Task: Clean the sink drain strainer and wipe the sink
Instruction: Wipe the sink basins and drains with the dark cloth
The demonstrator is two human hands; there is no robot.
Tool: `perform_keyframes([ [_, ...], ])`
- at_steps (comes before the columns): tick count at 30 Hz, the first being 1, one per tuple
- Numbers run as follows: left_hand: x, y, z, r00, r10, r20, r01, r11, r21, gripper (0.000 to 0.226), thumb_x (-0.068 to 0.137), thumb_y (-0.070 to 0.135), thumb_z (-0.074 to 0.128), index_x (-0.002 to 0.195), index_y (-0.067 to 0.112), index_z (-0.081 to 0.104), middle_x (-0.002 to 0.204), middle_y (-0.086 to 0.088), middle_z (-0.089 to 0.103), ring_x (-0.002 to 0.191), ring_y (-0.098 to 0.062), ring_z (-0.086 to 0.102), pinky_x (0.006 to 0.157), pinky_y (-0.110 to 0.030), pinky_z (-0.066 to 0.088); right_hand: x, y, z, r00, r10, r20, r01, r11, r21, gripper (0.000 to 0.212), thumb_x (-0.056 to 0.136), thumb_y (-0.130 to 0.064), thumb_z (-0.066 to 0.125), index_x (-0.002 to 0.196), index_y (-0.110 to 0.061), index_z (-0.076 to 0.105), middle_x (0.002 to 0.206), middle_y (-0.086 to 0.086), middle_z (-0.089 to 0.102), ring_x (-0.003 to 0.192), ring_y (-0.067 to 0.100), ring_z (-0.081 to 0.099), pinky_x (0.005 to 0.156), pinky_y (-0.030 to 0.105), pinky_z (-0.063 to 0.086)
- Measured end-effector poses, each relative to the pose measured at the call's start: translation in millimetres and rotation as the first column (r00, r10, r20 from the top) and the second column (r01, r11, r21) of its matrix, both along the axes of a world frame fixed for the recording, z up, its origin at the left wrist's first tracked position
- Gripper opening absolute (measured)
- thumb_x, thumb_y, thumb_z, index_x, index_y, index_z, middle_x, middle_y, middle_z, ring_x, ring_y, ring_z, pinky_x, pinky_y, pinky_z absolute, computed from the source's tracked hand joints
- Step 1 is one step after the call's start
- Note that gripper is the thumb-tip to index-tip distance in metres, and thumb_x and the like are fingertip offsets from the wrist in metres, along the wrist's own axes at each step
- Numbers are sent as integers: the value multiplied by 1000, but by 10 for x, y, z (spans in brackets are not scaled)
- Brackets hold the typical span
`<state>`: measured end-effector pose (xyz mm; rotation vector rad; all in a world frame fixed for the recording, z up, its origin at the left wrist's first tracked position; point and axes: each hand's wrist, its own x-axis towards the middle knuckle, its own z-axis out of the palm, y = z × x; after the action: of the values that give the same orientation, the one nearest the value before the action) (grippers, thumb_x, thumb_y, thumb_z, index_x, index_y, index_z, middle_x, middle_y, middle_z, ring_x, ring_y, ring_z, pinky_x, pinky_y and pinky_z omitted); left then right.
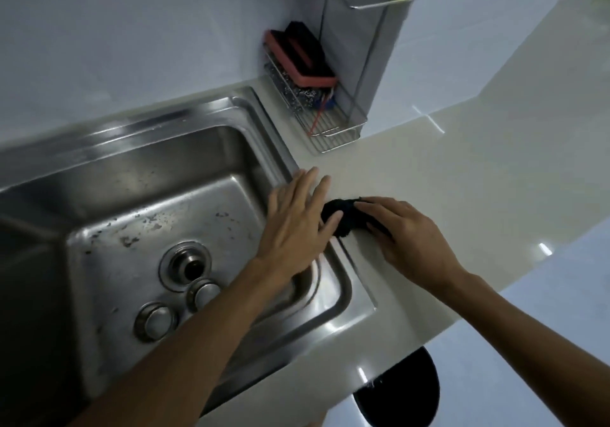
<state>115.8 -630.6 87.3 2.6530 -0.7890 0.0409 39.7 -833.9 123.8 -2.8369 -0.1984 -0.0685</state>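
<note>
**Black cloth at the sink's right rim**

My right hand (406, 238) gripped the black cloth (340, 215), thumb and fingers curled round it, on the countertop (445, 175) against the sink (274, 136) rim. My left hand (297, 218) lay beside it, fingers straight and spread across that rim. The steel basin was water-spotted. Its drain (190, 268) stood open, and two round strainer parts (203, 294) lay just beside it. Pale counter ran on rightward. The corner wire rack (333, 129) held a sponge (300, 56) and steel wool (297, 93).

L hand (297, 220) flat, fingers straight; R hand (407, 240) curled, gripping.
</note>
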Motion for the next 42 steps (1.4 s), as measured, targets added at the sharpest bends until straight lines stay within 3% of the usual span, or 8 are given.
perform_keyframes([
  [6,214,1378,-6,965,256,56,-260,962,81,63,105,54,40,155,15,46,166,-10,35,152,-28,35,116,-52,30,685,1043,31,968,211,136,-236,949,207,40,98,-18,64,137,-16,62,133,3,66,111,24,67,93,36,56],
  [10,168,2550,-75,910,408,72,-414,889,198,68,104,60,29,157,19,42,167,-7,31,154,-26,31,119,-53,25,1113,1936,-341,959,280,47,-283,921,267,37,96,-13,65,133,-10,64,123,10,69,106,24,67,92,26,50],
  [18,109,4211,-357,835,529,148,-550,802,233,69,102,62,33,150,15,48,165,-15,31,152,-35,32,117,-60,27,1818,3236,-1782,923,-224,-313,278,950,141,39,104,-13,44,137,5,54,141,30,53,133,44,48,112,45,36],
  [21,127,4302,-456,813,559,162,-581,798,162,68,104,64,31,154,20,41,170,-10,20,157,-30,21,119,-60,23,1736,3996,-2114,973,-146,-179,171,976,132,49,106,-13,41,143,19,39,156,37,31,147,53,24,124,56,18],
  [25,118,4307,-479,791,586,175,-608,785,120,68,105,61,33,155,16,41,171,-11,19,158,-29,19,118,-62,24,1625,4922,-2237,963,-33,-269,92,973,210,68,103,-26,32,160,1,8,169,22,2,156,38,-1,128,47,8],
  [31,117,4289,-408,782,598,177,-618,780,95,65,106,58,34,152,14,45,169,-12,25,154,-27,28,117,-56,28,1337,5351,-2216,851,380,-363,-375,923,88,72,105,-36,41,163,-12,6,170,9,8,158,29,2,127,41,11],
  [37,110,4294,-441,779,581,234,-609,790,68,62,107,57,37,149,13,49,165,-14,33,152,-27,33,113,-50,28,551,4792,-1838,617,561,-552,-681,732,-17,69,104,-15,37,160,2,2,169,19,-2,157,36,1,127,43,10],
  [42,117,4301,-466,789,568,232,-596,800,69,63,107,59,37,149,14,49,164,-15,34,152,-28,33,114,-50,27,175,4569,-1666,361,631,-687,-867,499,2,60,111,-25,28,160,-2,3,170,16,-6,157,33,-1,123,43,19],
])
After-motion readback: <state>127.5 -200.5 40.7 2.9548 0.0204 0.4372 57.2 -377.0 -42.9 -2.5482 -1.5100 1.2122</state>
